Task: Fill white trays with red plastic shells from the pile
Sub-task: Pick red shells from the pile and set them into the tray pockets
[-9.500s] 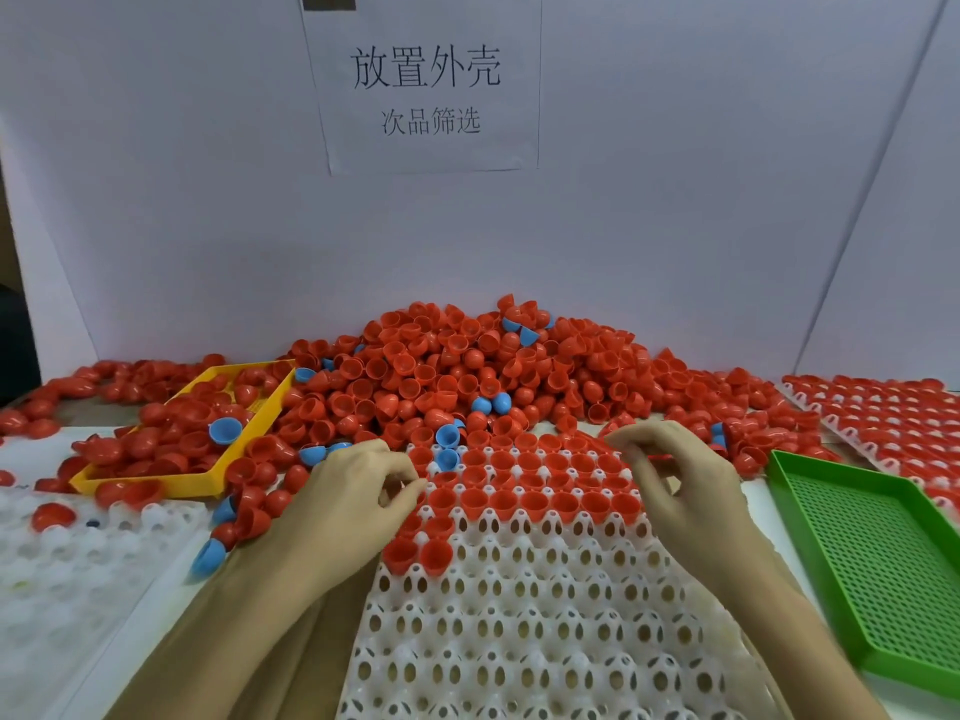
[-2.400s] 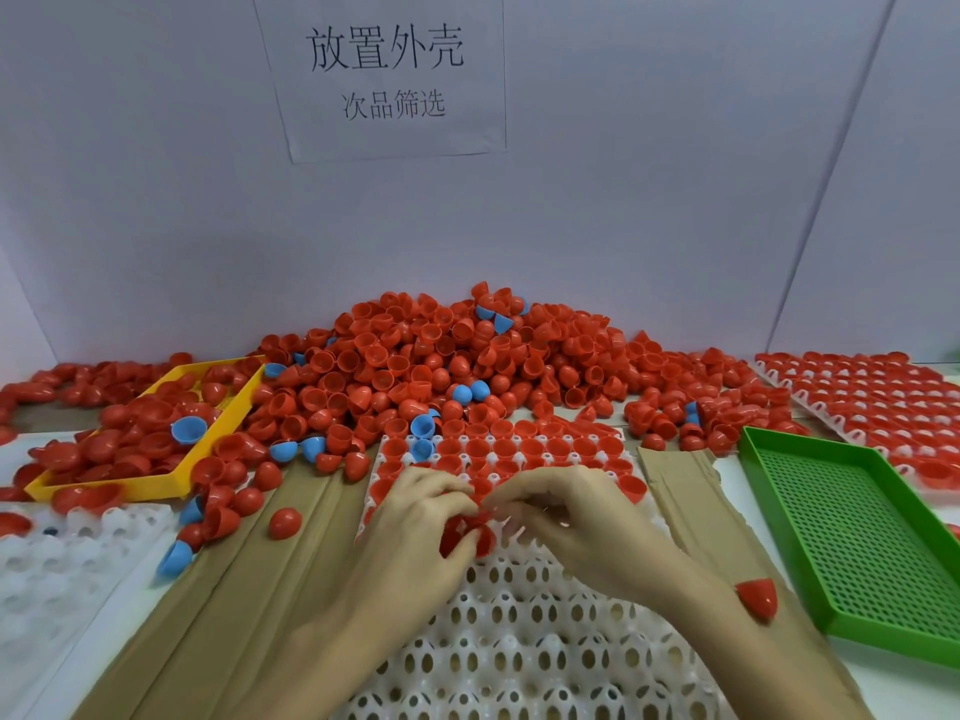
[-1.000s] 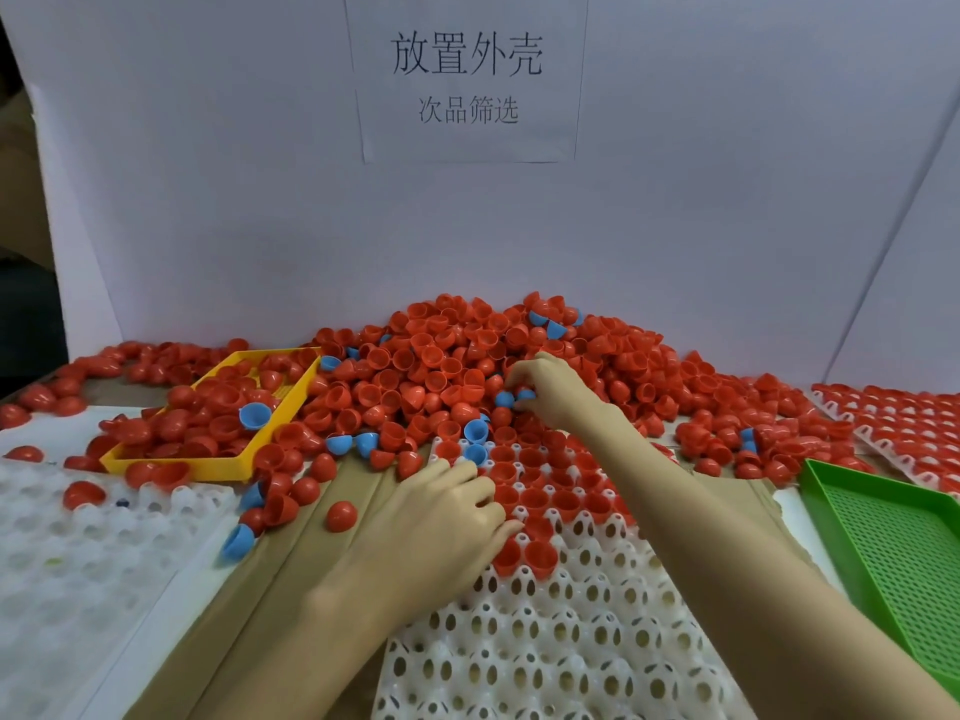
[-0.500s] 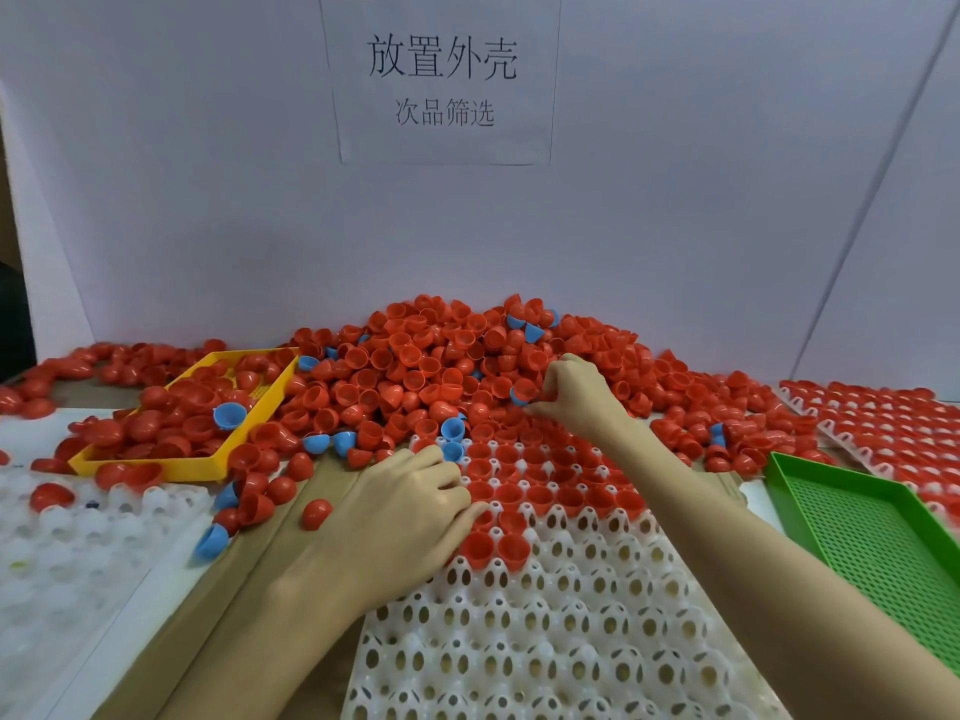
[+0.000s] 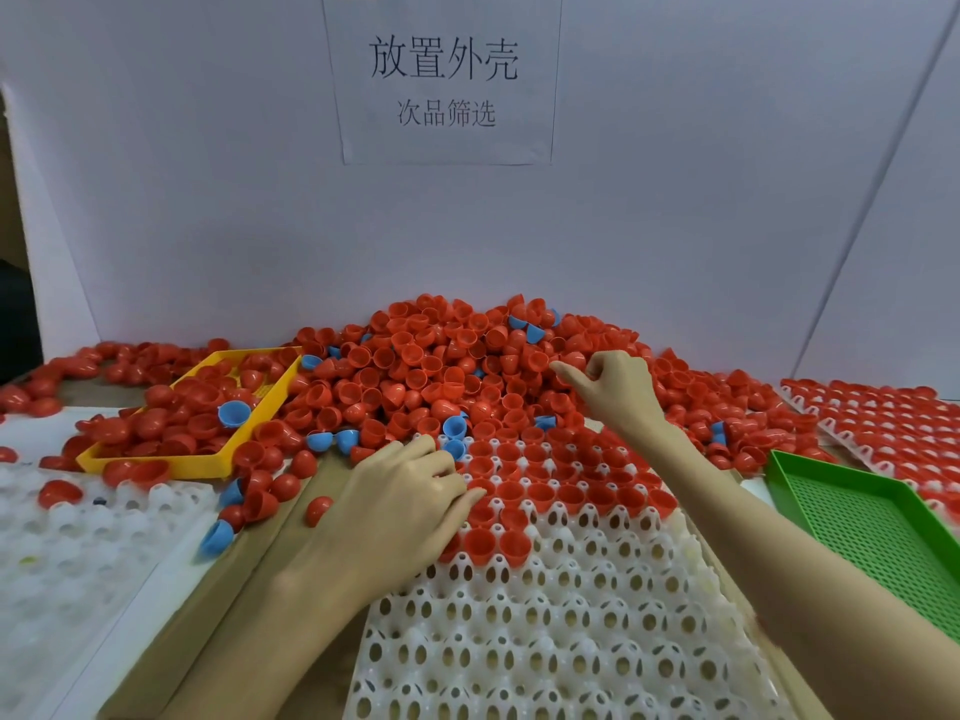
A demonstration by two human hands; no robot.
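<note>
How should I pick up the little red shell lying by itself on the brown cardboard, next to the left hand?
The lone red shell seems to lie dome-up, apart from the others, just left of the left hand. Come straight down from above and pinch across its round sides near the bottom edge. The smooth top probably slips, and the cardboard around it leaves your fingers room.

Left hand lies palm-down, fingers extended — right hand reaches forward, fingers curled.

Left fingers hiding tray cells
</note>
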